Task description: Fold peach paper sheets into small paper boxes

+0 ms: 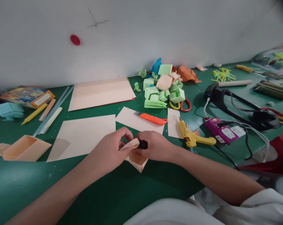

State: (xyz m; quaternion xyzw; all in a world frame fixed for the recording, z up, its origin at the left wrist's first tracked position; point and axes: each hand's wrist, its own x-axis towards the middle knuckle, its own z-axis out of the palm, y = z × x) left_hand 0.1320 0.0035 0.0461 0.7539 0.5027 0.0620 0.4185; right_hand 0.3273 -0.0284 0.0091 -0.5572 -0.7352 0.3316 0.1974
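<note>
A small folded peach paper box [136, 160] sits at the front middle of the green table [122, 193]. My left hand [111, 150] pinches its upper flap, fingers curled closed on the paper. Pressed against the same piece from the right, my right hand [155, 146] is closed, with a small dark object [143, 144] between its fingers that I cannot make out. Both hands touch each other over the box.
Peach paper sheets [82, 134] lie behind the hands, beside an orange utility knife [152, 118] and a yellow glue gun [193, 136]. A pile of green folded boxes [163, 90] and scissors stand further back. A peach open box [24, 148] is at left; cables and a purple device [220, 129] at right.
</note>
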